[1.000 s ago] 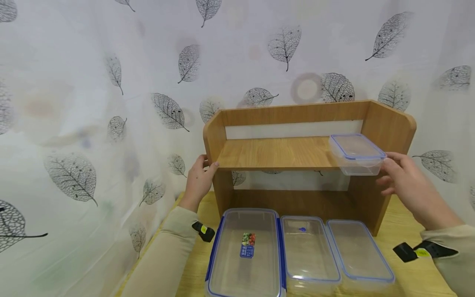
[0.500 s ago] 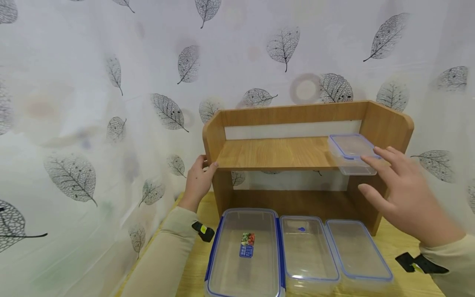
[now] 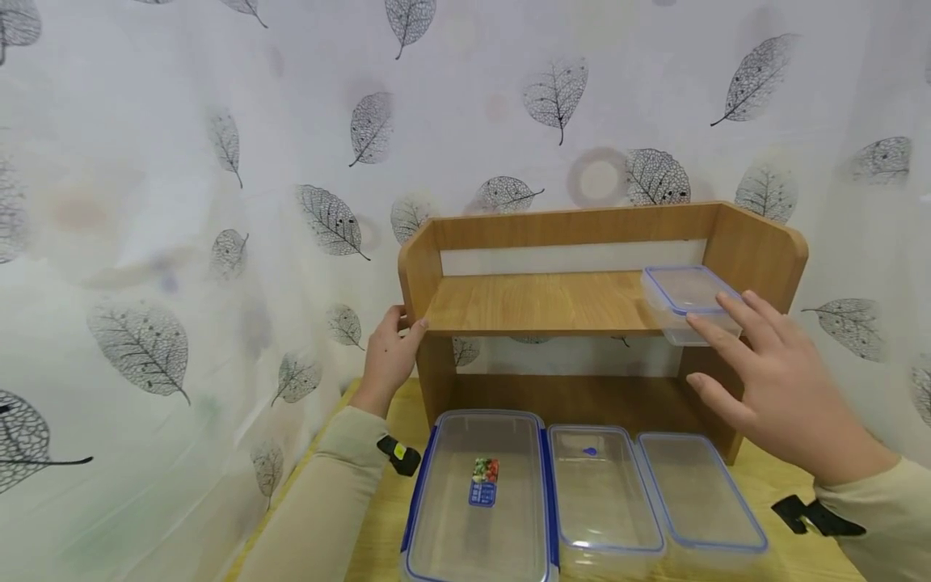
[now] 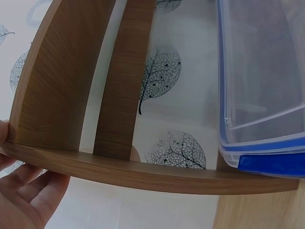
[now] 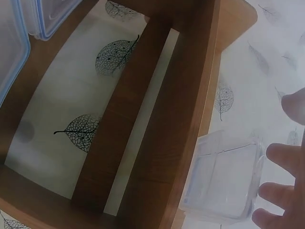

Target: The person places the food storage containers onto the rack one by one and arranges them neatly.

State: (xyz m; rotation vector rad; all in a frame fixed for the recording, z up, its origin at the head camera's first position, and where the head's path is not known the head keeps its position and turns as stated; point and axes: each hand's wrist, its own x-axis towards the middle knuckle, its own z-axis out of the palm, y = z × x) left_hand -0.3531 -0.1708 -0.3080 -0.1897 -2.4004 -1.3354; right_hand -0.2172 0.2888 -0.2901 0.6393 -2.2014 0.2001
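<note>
On the upper board of a wooden desk shelf (image 3: 538, 303), at its right end, lies a clear plastic food container (image 3: 687, 289) with a blue-rimmed lid. Its front end juts past the board's front edge. The right hand (image 3: 778, 380) is at that front end, fingers extended and spread; the fingertips (image 5: 267, 191) are close to or touching the container, but contact is hard to tell. The left hand (image 3: 389, 356) grips the shelf's left side panel, its thumb on the front edge. In the left wrist view, the fingers (image 4: 45, 195) curl under the panel's edge.
Three more lidded containers stand in a row on the yellow wood-grain table (image 3: 396, 477) before the shelf: a large one (image 3: 502, 444) with dark blue clips and a label, then two narrower ones (image 3: 607, 493), (image 3: 698, 493). A leaf-print curtain (image 3: 291, 121) hangs behind.
The right hand has let go of the container's right front corner and shifted left across its front, fingers now spread. The container has barely moved. The left hand stays on the panel.
</note>
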